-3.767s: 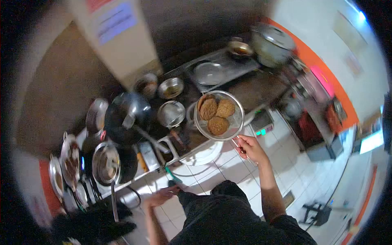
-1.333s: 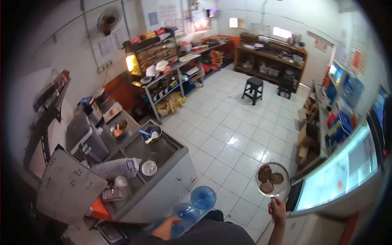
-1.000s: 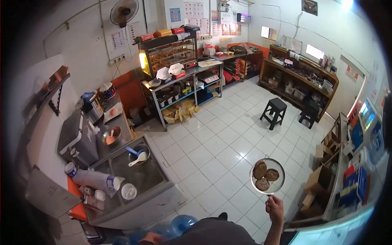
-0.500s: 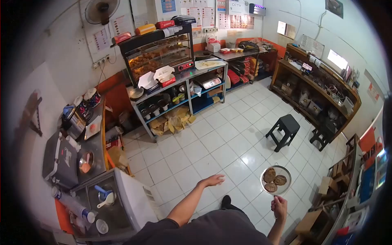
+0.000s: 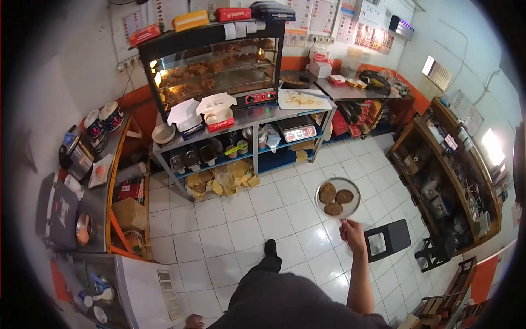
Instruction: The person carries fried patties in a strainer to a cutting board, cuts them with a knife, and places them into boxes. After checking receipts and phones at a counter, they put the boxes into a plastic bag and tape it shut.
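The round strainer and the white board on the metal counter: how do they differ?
The strainer is round, while the white board is roughly rectangular. The right hand holds the strainer; the white board lies on the metal counter. The strainer carries three brown patties; the white board is brown-stained.

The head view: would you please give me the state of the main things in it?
Strainer: held over the tiled floor
Three brown patties: lying in the strainer
Right hand: gripping the strainer
Left hand: partly out of frame, grip unclear
Display cabinet: lit, with food inside
Red-and-white box: lid open
Black stool: standing on the floor
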A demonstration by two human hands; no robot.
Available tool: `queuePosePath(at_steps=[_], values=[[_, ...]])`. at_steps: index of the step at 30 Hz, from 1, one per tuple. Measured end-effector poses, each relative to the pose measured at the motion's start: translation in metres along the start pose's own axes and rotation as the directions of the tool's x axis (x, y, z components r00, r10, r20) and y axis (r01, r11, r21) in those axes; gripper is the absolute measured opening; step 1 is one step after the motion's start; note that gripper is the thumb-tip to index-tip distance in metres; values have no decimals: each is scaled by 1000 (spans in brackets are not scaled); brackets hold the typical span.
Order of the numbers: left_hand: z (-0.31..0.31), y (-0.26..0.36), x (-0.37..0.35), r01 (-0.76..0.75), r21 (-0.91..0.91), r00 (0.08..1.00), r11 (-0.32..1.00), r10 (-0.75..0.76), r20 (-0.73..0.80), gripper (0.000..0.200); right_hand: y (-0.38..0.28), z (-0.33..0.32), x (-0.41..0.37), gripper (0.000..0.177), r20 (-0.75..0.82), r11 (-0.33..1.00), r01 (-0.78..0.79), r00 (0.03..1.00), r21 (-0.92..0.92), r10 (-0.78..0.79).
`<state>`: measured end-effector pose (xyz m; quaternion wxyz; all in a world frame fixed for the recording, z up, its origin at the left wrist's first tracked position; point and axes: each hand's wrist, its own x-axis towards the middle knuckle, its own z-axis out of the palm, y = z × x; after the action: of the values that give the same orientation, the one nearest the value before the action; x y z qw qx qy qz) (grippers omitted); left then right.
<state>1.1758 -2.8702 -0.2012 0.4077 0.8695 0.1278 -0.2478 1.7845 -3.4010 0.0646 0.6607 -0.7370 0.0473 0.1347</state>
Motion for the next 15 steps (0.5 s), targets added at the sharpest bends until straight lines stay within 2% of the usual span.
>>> queuePosePath(at_steps=[2,4,5,6,7,8,9,10,11,12,14,15], values=[[-31,111,56,78,-52,993,996,-73,95,31,-21,5,74,23,73,994,-7,997,109,-1],[-72,208,137,13,-9,993,1000,-12,122,30,-43,4,147,22,72,996,-42,997,84,36],[-102,259,179,-24,78,991,997,14,130,29,-54,3,178,22,72,996,-44,997,74,39],[-54,171,277,253,-204,963,946,-226,145,33,-66,4,209,22,74,997,-42,997,68,37],[-24,113,365,466,-475,879,747,-453,152,36,-80,2,240,24,76,1000,-25,997,15,24],[-60,102,461,460,-8,848,888,-437,299,39,-96,-1,272,26,81,999,-5,997,-36,8],[-92,154,502,1,304,989,953,45,-142,40,-111,-3,306,25,89,999,-6,996,-32,8],[-133,190,549,48,-253,969,966,-107,-223,38,-128,-1,337,24,89,1000,-16,996,-20,17],[-177,237,578,-41,-117,940,992,-1,-342,40,-138,-3,376,24,107,999,16,994,-43,-12],[-225,318,584,-135,-434,913,891,-58,-403,32,-151,-9,422,24,128,997,46,991,-70,-36],[-284,383,617,-229,-469,881,853,-23,-472,38,-160,-10,508,25,152,984,85,987,-158,-61],[-296,402,632,-219,-485,880,846,-43,-473,38,-164,-11,553,27,169,964,129,981,-232,-90]])
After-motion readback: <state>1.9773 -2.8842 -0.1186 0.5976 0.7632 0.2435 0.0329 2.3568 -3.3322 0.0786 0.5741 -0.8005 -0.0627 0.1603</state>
